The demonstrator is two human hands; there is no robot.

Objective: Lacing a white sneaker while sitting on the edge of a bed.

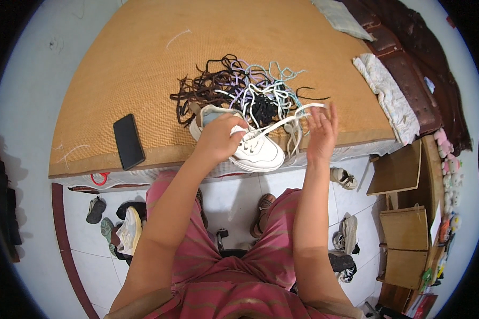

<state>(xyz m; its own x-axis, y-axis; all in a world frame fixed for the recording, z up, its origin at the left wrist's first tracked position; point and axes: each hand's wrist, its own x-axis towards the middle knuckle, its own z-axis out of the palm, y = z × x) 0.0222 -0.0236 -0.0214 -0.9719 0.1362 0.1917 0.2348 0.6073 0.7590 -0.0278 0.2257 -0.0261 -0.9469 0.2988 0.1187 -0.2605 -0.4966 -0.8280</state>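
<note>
A white sneaker (263, 153) lies on its sole at the near edge of the woven mat (163, 52), its toe pointing right and towards me. My left hand (222, 137) grips the sneaker at its tongue and upper eyelets. From the eyelets a white shoelace (277, 125) stretches right to my right hand (322, 127), which is raised with fingers spread; the lace passes at its fingertips, and whether it is pinched I cannot tell. Behind the shoe lies a tangled heap of black, brown, purple, teal and white shoelaces (223, 85). A greyish lace (293, 137) hangs near the toe.
A black smartphone (129, 141) rests on the mat at the left. A folded patterned cloth (387, 95) lies at the right edge. Several shoes stand on the tiled floor, among them a white and yellow sneaker (131, 231). A wooden cabinet (405, 227) stands at the right.
</note>
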